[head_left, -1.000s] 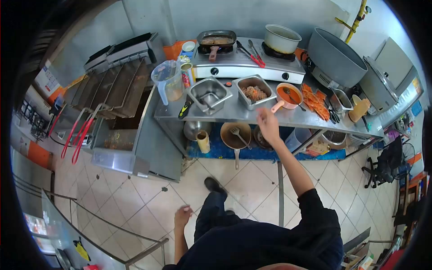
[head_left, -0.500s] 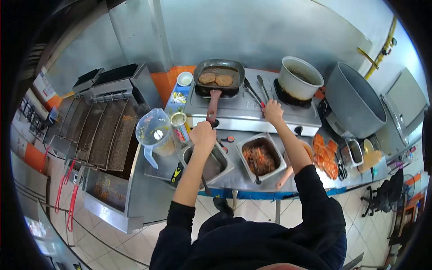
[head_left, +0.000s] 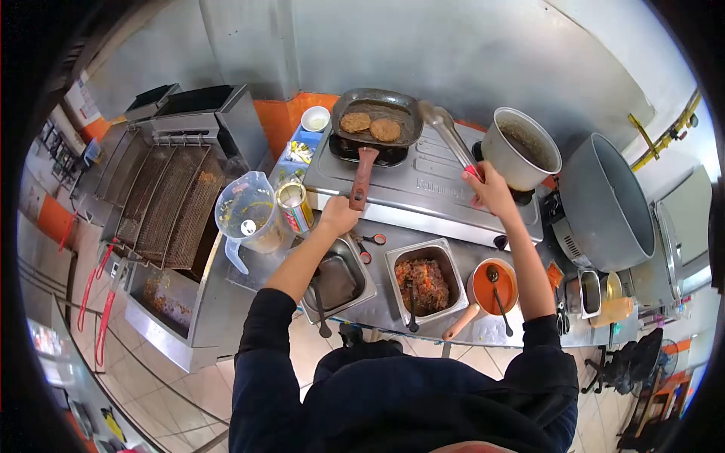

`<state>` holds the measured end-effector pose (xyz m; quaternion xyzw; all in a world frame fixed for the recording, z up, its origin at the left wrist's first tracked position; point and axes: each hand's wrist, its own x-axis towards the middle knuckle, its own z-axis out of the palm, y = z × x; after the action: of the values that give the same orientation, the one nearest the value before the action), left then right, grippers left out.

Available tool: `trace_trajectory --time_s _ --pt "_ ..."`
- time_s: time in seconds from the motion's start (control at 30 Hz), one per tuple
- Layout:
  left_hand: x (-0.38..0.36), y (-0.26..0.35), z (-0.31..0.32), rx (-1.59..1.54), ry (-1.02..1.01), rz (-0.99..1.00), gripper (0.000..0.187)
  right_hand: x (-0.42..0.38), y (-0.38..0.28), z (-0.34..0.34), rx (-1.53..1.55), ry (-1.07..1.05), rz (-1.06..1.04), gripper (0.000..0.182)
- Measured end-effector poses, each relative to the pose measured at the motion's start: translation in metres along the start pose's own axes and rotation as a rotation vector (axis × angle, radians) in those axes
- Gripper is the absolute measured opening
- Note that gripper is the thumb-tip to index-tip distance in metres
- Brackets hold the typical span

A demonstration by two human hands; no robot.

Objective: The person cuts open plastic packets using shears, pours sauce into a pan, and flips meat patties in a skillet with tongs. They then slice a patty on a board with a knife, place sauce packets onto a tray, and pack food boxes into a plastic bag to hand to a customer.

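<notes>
My left hand (head_left: 340,215) is closed round the end of the brown handle of a square frying pan (head_left: 408,113). Two browned patties, a left patty (head_left: 355,122) and a right patty (head_left: 385,130), lie side by side in the pan, which sits on the left burner of the stove (head_left: 427,170). Metal tongs (head_left: 451,136) with red grips are in my closed right hand (head_left: 492,190). They are raised above the stove, their tips pointing away to the right of the pan, apart from the patties.
A deep pot (head_left: 521,147) stands on the right burner. In front are an empty steel tray (head_left: 336,283), a tray of chopped filling (head_left: 424,283) and a saucepan of orange sauce (head_left: 483,298). A plastic jug (head_left: 245,211) and can (head_left: 294,208) stand left, beside fryer baskets (head_left: 162,204).
My right hand has lifted the tongs off the stove top, and their tips have swung up near the pan. The left hand stays at the pan handle. The view has shifted slightly.
</notes>
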<state>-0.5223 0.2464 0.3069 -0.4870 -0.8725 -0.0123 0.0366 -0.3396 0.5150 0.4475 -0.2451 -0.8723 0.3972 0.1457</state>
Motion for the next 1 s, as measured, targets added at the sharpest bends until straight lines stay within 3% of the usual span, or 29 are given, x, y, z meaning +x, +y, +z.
trace_trajectory --time_s 0.03,0.1,0.13,0.2,0.27,0.4,0.47,0.5,0.57,0.6,0.63,0.67,0.7,0.77,0.8,0.87,1.0 --pt "0.001 -0.002 -0.005 -0.015 0.049 0.017 0.015 0.008 -0.008 -0.006 0.000 -0.006 -0.007 0.042" --pt "0.003 -0.005 -0.011 -0.027 0.101 0.027 0.010 0.025 -0.023 -0.018 -0.725 0.250 -0.663 0.038" --pt "0.004 -0.006 -0.013 -0.024 0.057 0.065 0.009 0.032 -0.037 -0.023 -0.724 0.248 -0.672 0.038" --pt "0.007 -0.008 -0.009 -0.020 0.019 0.094 0.008 0.047 -0.065 -0.029 -1.026 0.151 -0.708 0.036" --pt "0.009 -0.010 0.009 -0.215 0.162 0.008 0.008 0.065 -0.084 -0.034 -1.147 0.106 -0.764 0.034" --pt "0.006 -0.011 0.001 -0.433 0.122 -0.040 0.019 0.091 -0.090 -0.030 -1.399 0.039 -0.988 0.029" --pt "0.005 -0.009 -0.003 0.089 0.000 0.114 0.012 0.099 -0.078 -0.023 -1.459 0.041 -1.075 0.027" --pt "0.000 -0.006 -0.007 0.087 0.005 0.106 0.012 0.099 -0.074 -0.020 -1.475 0.067 -1.081 0.026" --pt "-0.016 0.001 -0.015 -0.183 0.043 -0.270 0.018 0.099 -0.061 -0.014 -1.490 0.097 -1.098 0.025" --pt "-0.019 -0.002 -0.015 -0.184 0.047 -0.278 0.018 0.100 -0.053 -0.012 -1.466 0.065 -1.033 0.025" --pt "-0.024 -0.006 -0.014 -0.391 0.040 -0.356 0.022 0.097 -0.049 -0.013 -1.441 0.032 -0.967 0.025" --pt "-0.029 -0.009 -0.011 -0.600 0.033 -0.430 0.026 0.093 -0.044 -0.016 -1.235 -0.013 -0.929 0.024" --pt "-0.035 -0.008 -0.014 -0.604 0.037 -0.437 0.026 0.095 -0.038 -0.020 -1.237 -0.017 -0.938 0.024" --pt "-0.051 -0.002 -0.030 -0.975 -0.049 -0.518 0.031 0.102 -0.021 -0.028 -0.787 -0.057 -0.893 0.023" --pt "-0.059 0.004 -0.041 -0.986 -0.043 -0.524 0.031 0.106 -0.022 -0.033 -0.794 -0.065 -0.901 0.023" --pt "-0.077 0.020 -0.063 -0.969 -0.025 -0.519 0.035 0.116 -0.028 -0.043 -0.291 -0.330 -0.273 0.023" --pt "-0.108 0.042 -0.065 -0.970 0.127 -0.462 0.042 0.135 -0.046 -0.061 -0.297 -0.445 -0.117 0.022"
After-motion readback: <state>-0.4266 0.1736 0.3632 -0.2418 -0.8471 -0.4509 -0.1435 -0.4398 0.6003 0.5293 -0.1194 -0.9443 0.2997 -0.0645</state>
